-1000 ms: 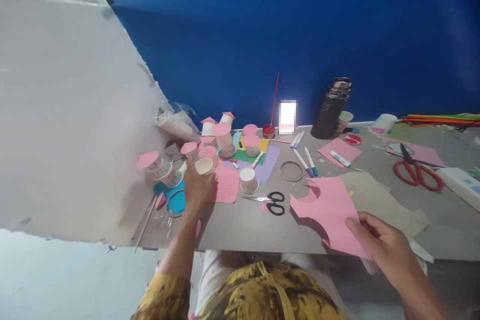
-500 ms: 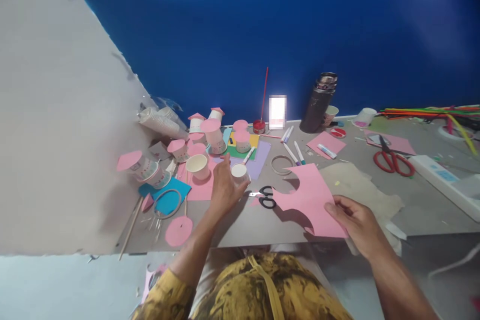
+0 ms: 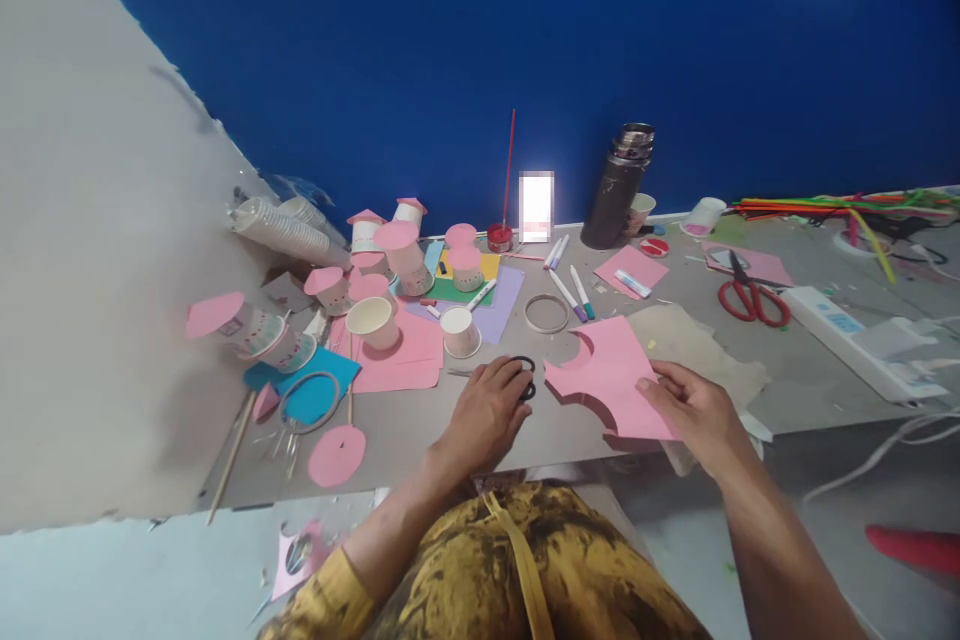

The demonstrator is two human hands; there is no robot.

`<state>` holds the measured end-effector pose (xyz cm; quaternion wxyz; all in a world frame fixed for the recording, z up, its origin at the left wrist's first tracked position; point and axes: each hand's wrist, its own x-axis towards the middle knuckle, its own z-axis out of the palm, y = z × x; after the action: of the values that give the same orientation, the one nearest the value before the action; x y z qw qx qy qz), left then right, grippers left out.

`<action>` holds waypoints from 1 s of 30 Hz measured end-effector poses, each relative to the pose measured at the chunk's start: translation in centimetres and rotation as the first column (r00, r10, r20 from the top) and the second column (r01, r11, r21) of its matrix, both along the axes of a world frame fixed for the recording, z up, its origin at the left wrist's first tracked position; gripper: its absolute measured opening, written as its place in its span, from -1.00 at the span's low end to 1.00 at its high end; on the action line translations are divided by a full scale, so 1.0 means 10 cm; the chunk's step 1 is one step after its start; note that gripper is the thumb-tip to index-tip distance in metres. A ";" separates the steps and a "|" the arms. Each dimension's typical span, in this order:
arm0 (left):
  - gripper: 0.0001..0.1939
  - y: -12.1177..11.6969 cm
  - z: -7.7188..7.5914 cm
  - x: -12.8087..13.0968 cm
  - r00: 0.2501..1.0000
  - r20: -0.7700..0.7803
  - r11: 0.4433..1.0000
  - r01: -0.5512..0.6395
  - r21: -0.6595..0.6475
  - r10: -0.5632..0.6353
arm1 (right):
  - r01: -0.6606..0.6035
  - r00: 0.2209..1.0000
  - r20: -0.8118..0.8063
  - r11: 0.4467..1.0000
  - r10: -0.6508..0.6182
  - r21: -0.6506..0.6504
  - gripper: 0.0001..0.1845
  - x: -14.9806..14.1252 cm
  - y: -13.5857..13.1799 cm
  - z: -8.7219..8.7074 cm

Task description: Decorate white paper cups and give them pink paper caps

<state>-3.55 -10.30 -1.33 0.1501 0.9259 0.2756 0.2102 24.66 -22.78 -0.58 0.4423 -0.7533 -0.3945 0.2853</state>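
Observation:
My left hand [image 3: 487,410] is over the small black-handled scissors [image 3: 529,377], fingers together and bent onto the handles. The blades point left from under the hand, and my palm hides the middle. My right hand [image 3: 690,410] pinches the right edge of a pink paper sheet [image 3: 611,370] between thumb and fingers. Round bites are cut out of the sheet's left and lower edges. Behind my left hand stands a white paper cup [image 3: 460,332], upright, with a cream cup [image 3: 373,322] to its left.
Several cups with pink paper tops [image 3: 397,245] stand at the back left, near stacked cups [image 3: 277,228]. A grey ring [image 3: 546,313], markers [image 3: 568,295] and a dark flask [image 3: 619,185] lie or stand behind. Red-handled scissors [image 3: 752,302] and a power strip [image 3: 855,345] are right.
My left hand has moved from beside the white cup toward me and right, onto the black-handled scissors. My right hand still holds the pink sheet. The view has shifted a little.

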 end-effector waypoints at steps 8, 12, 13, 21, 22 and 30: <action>-0.73 0.07 -0.20 -0.67 0.993 0.104 0.997 -0.063 0.033 0.059 | -0.231 0.954 -0.185 0.972 0.235 0.040 -0.44 -0.61 0.12 -0.03; -0.74 0.01 -0.18 -0.85 0.962 0.192 0.981 -0.196 -0.007 0.194 | -0.337 0.938 0.070 0.940 0.340 -0.043 -0.61 -0.88 0.34 -0.03; -0.76 -0.02 -0.16 -0.85 0.944 0.223 0.969 -0.245 -0.019 0.243 | -0.352 0.924 0.130 0.932 0.361 -0.087 -0.64 -0.91 0.39 0.00; -0.64 -0.29 -0.12 -0.41 0.988 0.157 1.000 0.014 -0.012 -0.012 | -0.176 0.742 0.557 0.911 0.372 -0.374 -0.74 -0.67 0.70 0.19; -0.62 -0.29 -0.12 -0.33 0.991 0.092 0.995 0.098 -0.009 -0.097 | -0.144 0.744 0.563 0.909 0.360 -0.391 -0.74 -0.63 0.73 0.18; -0.83 -0.11 -0.04 -0.01 0.983 0.048 0.977 0.184 -0.113 -0.179 | -0.168 0.654 0.680 0.941 0.330 -0.294 -0.67 -0.49 1.06 0.17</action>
<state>-3.64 -11.35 -1.73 0.2276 0.9328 0.1988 0.1964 19.75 -12.17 1.16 0.1280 -0.7838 -0.6043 0.0640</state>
